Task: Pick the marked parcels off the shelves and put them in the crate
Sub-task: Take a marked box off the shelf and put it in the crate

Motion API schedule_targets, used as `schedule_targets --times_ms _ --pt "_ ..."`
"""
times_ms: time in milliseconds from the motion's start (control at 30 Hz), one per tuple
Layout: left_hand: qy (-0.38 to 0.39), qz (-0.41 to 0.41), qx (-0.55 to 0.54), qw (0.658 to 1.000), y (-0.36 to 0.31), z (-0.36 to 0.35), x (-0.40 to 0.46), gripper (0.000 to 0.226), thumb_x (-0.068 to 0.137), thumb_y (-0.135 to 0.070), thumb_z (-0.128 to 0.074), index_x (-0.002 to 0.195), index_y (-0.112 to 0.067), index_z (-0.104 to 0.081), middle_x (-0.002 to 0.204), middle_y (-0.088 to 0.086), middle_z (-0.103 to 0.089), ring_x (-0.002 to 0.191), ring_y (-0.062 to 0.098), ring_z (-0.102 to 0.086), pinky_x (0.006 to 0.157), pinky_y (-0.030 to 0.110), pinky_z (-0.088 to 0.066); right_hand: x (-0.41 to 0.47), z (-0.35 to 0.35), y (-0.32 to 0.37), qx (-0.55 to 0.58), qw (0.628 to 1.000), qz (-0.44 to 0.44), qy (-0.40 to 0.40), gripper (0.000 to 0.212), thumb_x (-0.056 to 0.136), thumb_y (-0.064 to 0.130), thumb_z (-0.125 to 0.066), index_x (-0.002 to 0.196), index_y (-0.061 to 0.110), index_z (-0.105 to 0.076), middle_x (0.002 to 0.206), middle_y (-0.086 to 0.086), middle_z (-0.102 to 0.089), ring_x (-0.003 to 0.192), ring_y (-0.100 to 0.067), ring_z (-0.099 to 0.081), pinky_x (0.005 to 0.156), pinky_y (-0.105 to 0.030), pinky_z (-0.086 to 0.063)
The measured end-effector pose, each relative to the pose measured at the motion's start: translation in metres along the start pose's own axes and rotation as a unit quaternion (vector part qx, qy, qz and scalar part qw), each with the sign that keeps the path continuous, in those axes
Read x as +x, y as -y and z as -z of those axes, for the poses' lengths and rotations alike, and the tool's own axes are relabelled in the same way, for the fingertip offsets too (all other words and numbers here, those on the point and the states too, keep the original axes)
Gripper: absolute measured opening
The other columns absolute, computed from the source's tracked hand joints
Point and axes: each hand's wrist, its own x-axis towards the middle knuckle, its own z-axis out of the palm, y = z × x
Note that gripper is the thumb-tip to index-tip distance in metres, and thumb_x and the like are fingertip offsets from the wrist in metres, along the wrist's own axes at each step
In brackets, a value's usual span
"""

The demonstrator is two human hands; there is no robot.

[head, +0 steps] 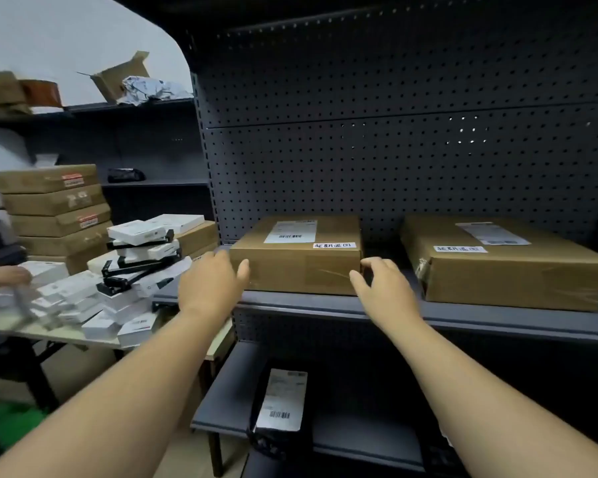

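Two flat brown cardboard parcels lie on the grey middle shelf, each with a shipping label and a small white handwritten tag. My left hand is at the left front corner of the nearer parcel, thumb on its front face. My right hand is at that parcel's right front corner, fingers loosely bent beside the edge. Neither hand visibly grips it. The second parcel sits further right, untouched. No crate is in view.
A black bag with a barcode label lies on the lower shelf. To the left, a table holds several small white boxes and a stack of brown cartons. Another person's hand reaches in at the far left.
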Motion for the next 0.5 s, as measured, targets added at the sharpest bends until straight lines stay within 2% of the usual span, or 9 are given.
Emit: schedule_targets --times_ms 133,233,300,367,433,500 --pt "0.04 0.052 -0.095 0.993 0.004 -0.008 0.037 0.05 0.095 -0.046 -0.038 0.123 -0.007 -0.052 0.117 0.015 -0.058 0.102 0.033 -0.056 0.072 0.035 -0.044 0.022 -0.008 0.009 0.084 0.991 -0.099 0.01 0.053 0.097 0.043 -0.039 0.141 0.015 -0.037 0.144 -0.008 -0.04 0.127 -0.026 -0.043 0.096 -0.036 -0.038" --pt "0.078 0.087 -0.169 0.979 0.003 -0.019 0.061 0.051 0.095 -0.047 -0.038 0.121 -0.006 -0.053 0.114 0.016 -0.06 0.097 0.032 -0.054 0.071 0.033 -0.04 0.043 -0.014 0.008 0.164 0.969 -0.182 0.019 0.055 0.098 0.044 -0.036 0.143 0.013 -0.036 0.143 -0.01 -0.044 0.126 -0.028 -0.044 0.097 -0.037 -0.038" --pt "0.1 0.104 -0.195 0.97 0.003 -0.025 0.075 0.052 0.095 -0.048 -0.038 0.117 -0.005 -0.056 0.113 0.017 -0.061 0.094 0.031 -0.052 0.072 0.034 -0.04 0.053 -0.016 0.007 0.201 0.954 -0.221 0.023 0.054 0.097 0.046 -0.034 0.138 0.011 -0.044 0.132 -0.012 -0.053 0.117 -0.029 -0.05 0.096 -0.038 -0.041" --pt "0.128 0.12 -0.218 0.96 0.002 -0.03 0.087 0.054 0.096 -0.047 -0.037 0.117 -0.001 -0.056 0.116 0.02 -0.06 0.1 0.035 -0.054 0.077 0.035 -0.042 0.06 -0.018 0.006 0.236 0.938 -0.251 0.034 0.052 0.098 0.047 -0.033 0.128 0.009 -0.051 0.114 -0.009 -0.059 0.104 -0.027 -0.054 0.094 -0.04 -0.044" --pt "0.146 0.142 -0.253 0.946 0.001 -0.035 0.095 0.056 0.096 -0.046 -0.038 0.121 0.001 -0.054 0.122 0.022 -0.057 0.108 0.038 -0.053 0.081 0.036 -0.041 0.066 -0.022 0.005 0.283 0.919 -0.272 0.032 0.045 0.097 0.047 -0.034 0.116 0.011 -0.054 0.091 -0.003 -0.056 0.09 -0.022 -0.051 0.092 -0.039 -0.043" --pt "0.163 0.161 -0.292 0.928 0.001 -0.04 0.102 0.057 0.095 -0.046 -0.039 0.127 0.001 -0.05 0.127 0.022 -0.053 0.111 0.038 -0.051 0.081 0.036 -0.039 0.07 -0.023 0.005 0.332 0.896 -0.291 0.039 0.039 0.096 0.048 -0.038 0.11 0.016 -0.055 0.09 -0.002 -0.056 0.09 -0.021 -0.05 0.089 -0.037 -0.043"
